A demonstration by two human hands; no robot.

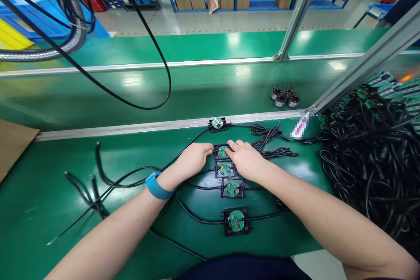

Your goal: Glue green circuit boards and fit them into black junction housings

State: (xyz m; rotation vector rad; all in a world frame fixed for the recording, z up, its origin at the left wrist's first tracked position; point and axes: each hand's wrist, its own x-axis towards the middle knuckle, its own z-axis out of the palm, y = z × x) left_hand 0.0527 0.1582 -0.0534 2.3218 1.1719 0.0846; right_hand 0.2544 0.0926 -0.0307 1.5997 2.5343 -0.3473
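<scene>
My left hand is closed, its fingertips pinched at the left end of a black plastic housing, where a black cable enters; the fingers mostly hide that cable. My right hand grips the right side of the same housing, with fingers over its edge and on the green circuit board inside. Toward me, in a column, lie more open housings: one close below, a further housing and the nearest housing. Each holds a green board with coloured wires. Another housing lies beyond my hands.
Black cables spread left across the green bench. Coiled cables lie right of the housings, beside a large heap of black cables. Several small motor parts stand behind the metal rail. A cable loop hangs overhead.
</scene>
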